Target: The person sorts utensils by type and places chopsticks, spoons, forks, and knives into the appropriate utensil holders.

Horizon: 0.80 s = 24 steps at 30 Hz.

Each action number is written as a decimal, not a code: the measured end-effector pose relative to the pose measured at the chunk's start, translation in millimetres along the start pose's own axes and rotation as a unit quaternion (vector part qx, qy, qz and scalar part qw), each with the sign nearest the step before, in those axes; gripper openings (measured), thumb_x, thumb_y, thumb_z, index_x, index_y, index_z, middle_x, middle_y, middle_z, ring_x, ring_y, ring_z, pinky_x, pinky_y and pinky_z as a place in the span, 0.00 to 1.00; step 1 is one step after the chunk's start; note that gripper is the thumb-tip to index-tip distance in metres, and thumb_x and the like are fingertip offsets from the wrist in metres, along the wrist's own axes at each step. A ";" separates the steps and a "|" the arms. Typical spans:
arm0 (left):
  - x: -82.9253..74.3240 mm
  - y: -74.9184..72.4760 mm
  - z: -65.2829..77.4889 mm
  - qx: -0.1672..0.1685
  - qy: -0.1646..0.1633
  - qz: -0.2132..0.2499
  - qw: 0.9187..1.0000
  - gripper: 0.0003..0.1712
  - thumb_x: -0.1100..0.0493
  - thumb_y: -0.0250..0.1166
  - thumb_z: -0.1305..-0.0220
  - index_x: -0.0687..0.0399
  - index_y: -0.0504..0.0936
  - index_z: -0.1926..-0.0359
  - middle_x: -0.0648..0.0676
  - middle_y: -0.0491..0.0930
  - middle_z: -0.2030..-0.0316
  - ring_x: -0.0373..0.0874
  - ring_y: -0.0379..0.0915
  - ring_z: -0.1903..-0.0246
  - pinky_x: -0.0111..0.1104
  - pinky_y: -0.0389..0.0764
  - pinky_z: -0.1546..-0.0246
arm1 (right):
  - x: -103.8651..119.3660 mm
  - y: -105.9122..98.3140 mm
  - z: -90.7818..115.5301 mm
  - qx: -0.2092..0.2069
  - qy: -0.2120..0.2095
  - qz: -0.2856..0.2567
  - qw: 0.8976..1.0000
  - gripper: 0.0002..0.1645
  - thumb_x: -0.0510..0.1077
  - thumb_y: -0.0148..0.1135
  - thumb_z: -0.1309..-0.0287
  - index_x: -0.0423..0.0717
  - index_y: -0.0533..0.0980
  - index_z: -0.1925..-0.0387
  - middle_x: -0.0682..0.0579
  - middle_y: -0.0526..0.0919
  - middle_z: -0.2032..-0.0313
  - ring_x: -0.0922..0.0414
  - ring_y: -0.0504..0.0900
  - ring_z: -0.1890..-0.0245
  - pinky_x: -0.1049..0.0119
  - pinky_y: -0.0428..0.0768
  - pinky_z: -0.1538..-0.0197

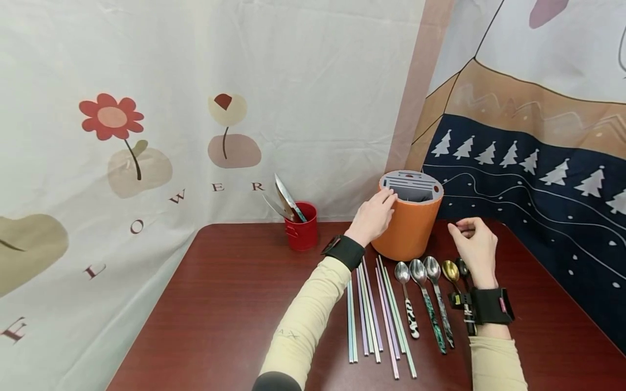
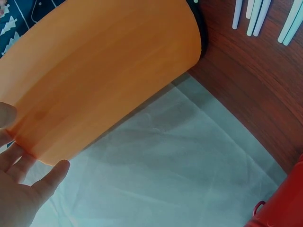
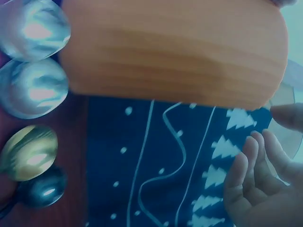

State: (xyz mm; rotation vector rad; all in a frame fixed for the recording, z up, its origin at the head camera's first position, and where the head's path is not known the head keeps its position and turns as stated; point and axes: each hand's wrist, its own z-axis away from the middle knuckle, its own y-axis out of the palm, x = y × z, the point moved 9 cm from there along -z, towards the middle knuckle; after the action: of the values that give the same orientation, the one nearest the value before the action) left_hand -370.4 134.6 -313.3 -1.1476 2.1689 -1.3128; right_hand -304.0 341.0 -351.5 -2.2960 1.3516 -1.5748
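An orange cylindrical knife block (image 1: 408,228) with a grey slotted top stands upright on the table. My left hand (image 1: 376,216) grips its near-left rim, with the thumb against the orange wall and fingertips over the edge; some of these fingers are cut off in the left wrist view. To the right of the block, my right hand (image 1: 476,247) is raised above the spoons, fingers loosely bent and thumb apart, holding nothing. Beneath and beside it lie silver spoons (image 1: 419,271), a gold spoon (image 1: 450,270) and a dark spoon (image 3: 42,187), partly hidden by the wrist.
Several pairs of pastel chopsticks (image 1: 371,320) lie in front of the block, left of the spoons. A red bucket (image 1: 302,233) holding knives (image 1: 288,198) stands at the back left. Printed cloth (image 1: 313,98) hangs behind the reddish-brown table (image 1: 235,304).
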 end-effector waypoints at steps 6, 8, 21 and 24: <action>0.2 -0.3 -0.2 -0.002 0.000 0.004 1.000 0.22 0.52 0.52 0.29 0.49 0.71 0.37 0.48 0.71 0.36 0.39 0.64 0.34 0.27 0.75 0.43 | -21.8 0.6 11.6 0.048 0.005 0.050 0.998 0.18 0.50 0.59 0.39 0.37 0.76 0.58 0.46 0.81 0.66 0.83 0.63 0.78 0.77 0.67 0.70; 0.5 -0.6 -0.1 -0.003 0.000 0.003 1.000 0.22 0.52 0.52 0.29 0.49 0.71 0.37 0.48 0.71 0.36 0.39 0.64 0.34 0.27 0.75 0.43 | -25.8 0.7 13.1 0.069 0.002 0.070 0.995 0.19 0.50 0.58 0.39 0.37 0.75 0.57 0.40 0.81 0.64 0.79 0.66 0.77 0.75 0.68 0.70; 1.1 0.8 -0.6 0.004 -0.004 0.004 1.000 0.22 0.52 0.52 0.28 0.48 0.71 0.36 0.48 0.70 0.35 0.39 0.63 0.33 0.27 0.75 0.43 | -78.2 11.5 22.1 0.294 0.064 0.215 0.929 0.23 0.51 0.57 0.41 0.34 0.71 0.58 0.31 0.78 0.60 0.38 0.78 0.66 0.53 0.73 0.71; 0.9 1.6 -0.5 0.006 -0.006 0.002 1.000 0.22 0.51 0.52 0.28 0.48 0.70 0.36 0.48 0.70 0.35 0.38 0.63 0.33 0.27 0.75 0.43 | -90.8 14.8 26.0 0.333 0.083 0.230 0.911 0.22 0.51 0.58 0.42 0.33 0.71 0.59 0.31 0.76 0.61 0.39 0.77 0.65 0.52 0.72 0.69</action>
State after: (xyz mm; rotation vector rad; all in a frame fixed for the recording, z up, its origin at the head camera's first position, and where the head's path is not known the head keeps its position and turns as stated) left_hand -372.0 134.6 -314.3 -1.1437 2.1515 -1.3132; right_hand -302.3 382.1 -437.8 -1.3620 1.0391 -1.7220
